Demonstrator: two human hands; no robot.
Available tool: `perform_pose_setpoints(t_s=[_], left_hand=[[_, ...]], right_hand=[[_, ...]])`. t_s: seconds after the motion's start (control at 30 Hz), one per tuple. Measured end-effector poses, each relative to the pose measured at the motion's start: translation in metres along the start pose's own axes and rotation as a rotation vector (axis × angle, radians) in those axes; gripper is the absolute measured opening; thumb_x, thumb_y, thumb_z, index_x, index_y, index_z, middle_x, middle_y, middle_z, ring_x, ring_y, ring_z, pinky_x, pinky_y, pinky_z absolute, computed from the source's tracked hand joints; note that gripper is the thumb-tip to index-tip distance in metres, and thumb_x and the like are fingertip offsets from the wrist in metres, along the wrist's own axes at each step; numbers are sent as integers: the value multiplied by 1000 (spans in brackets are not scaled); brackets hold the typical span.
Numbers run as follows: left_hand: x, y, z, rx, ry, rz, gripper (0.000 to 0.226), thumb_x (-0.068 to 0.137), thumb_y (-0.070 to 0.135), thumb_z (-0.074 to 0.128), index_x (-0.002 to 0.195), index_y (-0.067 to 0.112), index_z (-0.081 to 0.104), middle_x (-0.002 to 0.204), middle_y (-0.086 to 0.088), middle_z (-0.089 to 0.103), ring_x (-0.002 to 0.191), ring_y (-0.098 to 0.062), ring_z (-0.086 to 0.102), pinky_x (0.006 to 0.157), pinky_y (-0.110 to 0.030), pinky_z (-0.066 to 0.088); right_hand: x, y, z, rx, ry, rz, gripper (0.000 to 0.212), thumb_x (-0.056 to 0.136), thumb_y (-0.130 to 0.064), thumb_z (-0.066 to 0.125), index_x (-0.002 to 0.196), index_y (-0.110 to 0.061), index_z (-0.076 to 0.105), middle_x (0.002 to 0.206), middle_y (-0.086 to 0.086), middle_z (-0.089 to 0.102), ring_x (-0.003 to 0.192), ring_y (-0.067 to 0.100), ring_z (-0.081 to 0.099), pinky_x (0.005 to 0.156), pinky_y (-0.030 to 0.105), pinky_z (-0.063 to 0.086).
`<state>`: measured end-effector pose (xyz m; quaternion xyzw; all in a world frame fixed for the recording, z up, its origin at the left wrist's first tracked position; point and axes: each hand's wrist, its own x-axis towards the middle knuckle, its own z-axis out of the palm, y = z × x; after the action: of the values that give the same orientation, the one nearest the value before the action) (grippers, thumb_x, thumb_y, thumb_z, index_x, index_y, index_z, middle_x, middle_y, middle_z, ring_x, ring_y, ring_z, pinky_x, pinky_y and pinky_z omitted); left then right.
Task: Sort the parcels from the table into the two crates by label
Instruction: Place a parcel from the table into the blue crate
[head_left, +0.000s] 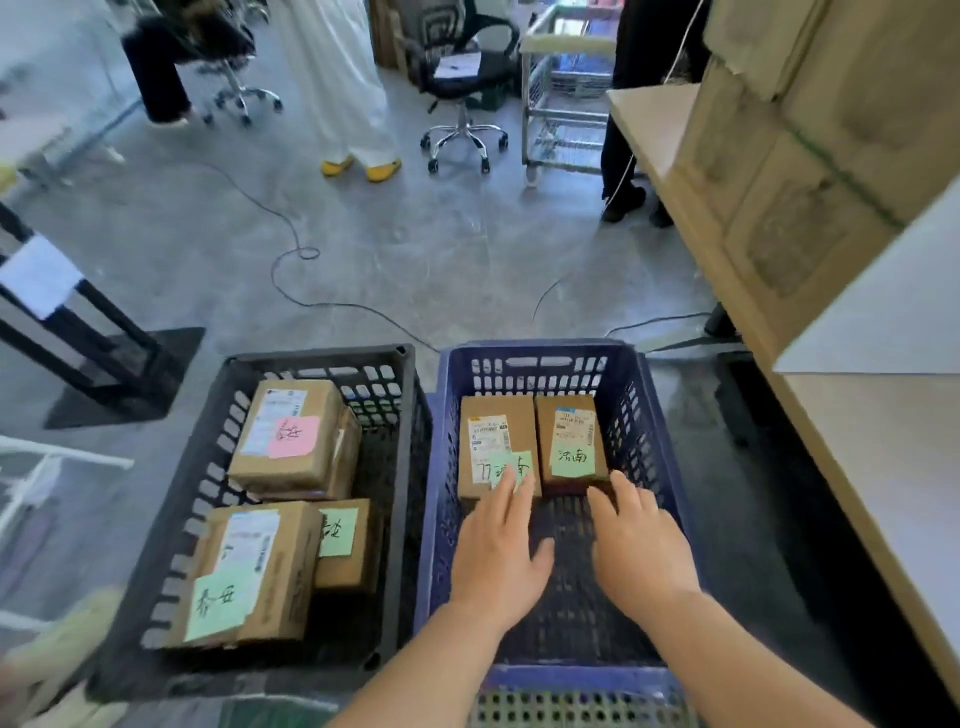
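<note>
Two crates stand side by side on the floor. The blue crate (540, 358) holds two cardboard parcels at its far end, a left parcel (496, 431) and a right parcel (569, 421), each with a green note. My left hand (498, 556) lies flat, fingertips touching the left parcel's near edge. My right hand (641, 551) is spread, fingertips at the right parcel's near edge. Neither hand grips anything. The black crate (322, 358) holds several parcels: one with a pink note (291, 431), others with green notes (249, 577).
A table (883, 467) runs along the right, with stacked cardboard boxes (810, 156) on it. Cables (291, 260) trail across the concrete floor. Beyond stand people's legs, two office chairs (462, 78) and a wire cart (566, 93). A black stand (78, 332) sits left.
</note>
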<state>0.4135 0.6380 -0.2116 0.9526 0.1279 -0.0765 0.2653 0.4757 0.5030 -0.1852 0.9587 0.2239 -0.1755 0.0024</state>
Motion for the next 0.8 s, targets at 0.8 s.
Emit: perform_pose_setpoints(t_s=[0.8], left_hand=[[-313,136,3,177,171,27,85,95,63,28,150,21,-20,158,-4,-25,147,-23,-17,117,-42,-12]], right_hand=[[-354,41,-27,-37,298,48,72,96,-48,38,152,-22,1,160,8,-3,147,25,3,120,42,7]])
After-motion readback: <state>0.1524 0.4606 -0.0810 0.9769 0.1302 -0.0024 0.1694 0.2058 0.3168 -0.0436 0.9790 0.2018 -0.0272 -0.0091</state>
